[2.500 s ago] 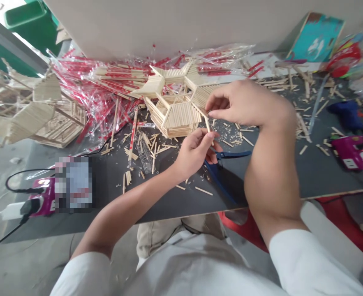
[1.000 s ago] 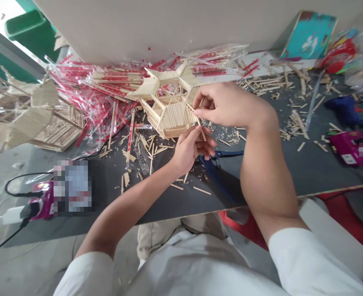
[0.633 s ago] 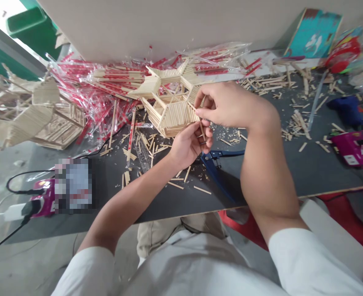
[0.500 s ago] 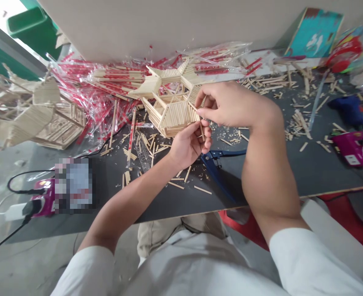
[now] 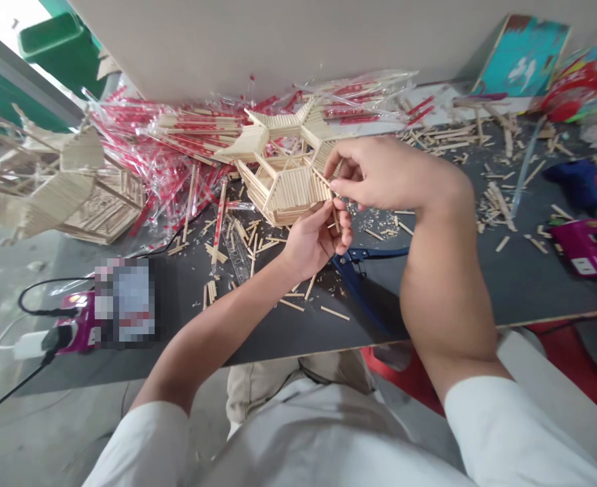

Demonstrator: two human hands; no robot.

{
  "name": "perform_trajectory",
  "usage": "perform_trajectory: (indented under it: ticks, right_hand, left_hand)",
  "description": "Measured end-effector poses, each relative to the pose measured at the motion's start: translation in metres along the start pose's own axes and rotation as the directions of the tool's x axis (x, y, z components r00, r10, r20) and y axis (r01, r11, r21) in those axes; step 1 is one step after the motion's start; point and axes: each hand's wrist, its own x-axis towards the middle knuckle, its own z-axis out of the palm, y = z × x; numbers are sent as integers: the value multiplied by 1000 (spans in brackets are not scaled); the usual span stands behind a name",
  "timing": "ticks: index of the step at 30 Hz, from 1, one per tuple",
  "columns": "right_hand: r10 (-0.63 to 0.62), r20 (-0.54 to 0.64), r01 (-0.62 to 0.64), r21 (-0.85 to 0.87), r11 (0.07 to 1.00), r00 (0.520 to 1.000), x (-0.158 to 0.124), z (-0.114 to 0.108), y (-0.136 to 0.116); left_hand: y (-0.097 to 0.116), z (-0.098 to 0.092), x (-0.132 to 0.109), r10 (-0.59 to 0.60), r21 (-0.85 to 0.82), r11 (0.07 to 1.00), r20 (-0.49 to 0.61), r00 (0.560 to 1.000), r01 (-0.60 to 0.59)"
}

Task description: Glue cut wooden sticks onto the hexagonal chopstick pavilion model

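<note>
A pale lantern-like model built of thin wooden sticks (image 5: 292, 189) stands on the dark table, with slatted panels around an open top. At its lower right corner my left hand (image 5: 316, 240) is closed, palm up, with a short wooden stick (image 5: 335, 218) between thumb and fingers. Just above, my right hand (image 5: 384, 172) pinches at the model's right edge. The tip of a thin wooden stick shows at those fingertips, partly hidden by them. Under my hands lies a blue-handled cutter (image 5: 362, 297).
Red-and-clear wrapped chopsticks (image 5: 176, 145) are heaped behind. A second stick model (image 5: 90, 196) stands at the left. Stick offcuts (image 5: 217, 253) and a clear ruler (image 5: 237, 257) lie in front. Purple power strips (image 5: 78, 325) sit at both sides, and a blue tool (image 5: 575, 182) at the right.
The whole view has shifted slightly, so everything appears a little further right. Both hands keep nearly the same grip at the model's corner.
</note>
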Motion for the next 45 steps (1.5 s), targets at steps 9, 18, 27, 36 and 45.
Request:
perform_trajectory:
  ticks: [9, 18, 27, 36, 45]
  right_hand:
    - [32, -24, -32, -27, 999, 999, 1, 0, -7]
    - [44, -24, -44, -4, 999, 999, 4, 2, -4]
    - [36, -10, -36, 8, 999, 999, 2, 0, -5]
    - [37, -29, -38, -20, 999, 999, 0, -1, -9]
    - [15, -35, -17, -61, 998, 999, -4, 0, -13]
  left_hand:
    - [2, 0, 0, -8, -17, 1000, 8, 1000, 8]
    - [4, 2, 2, -81, -86, 993, -23, 996, 79]
    - [7, -3, 4, -85, -141, 986, 23, 996, 88]
    - [7, -4, 4, -102, -164, 980, 51, 994, 109]
    - [4, -2, 3, -99, -175, 980, 9, 995, 99]
